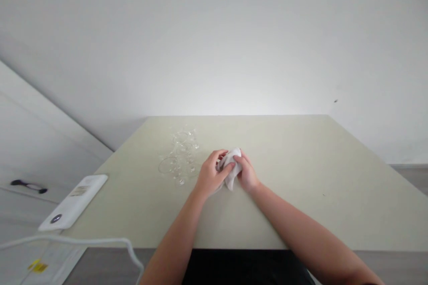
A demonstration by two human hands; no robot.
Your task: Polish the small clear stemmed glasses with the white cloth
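A pale, crumpled cloth is bunched between my two hands just above the middle of the table. My left hand curls around its left side, thumb pressed on the front. From the right, my right hand grips it with the thumb on top. Whether anything is wrapped inside the cloth cannot be seen. To the left of my hands, several clear glass items stand close together on the table; they are so transparent that their exact shape is hard to make out.
The pale table reaches back to a white wall. A white power bank-like slab lies at the left edge. A white cable crosses the lower left, and a cabinet handle juts out beyond.
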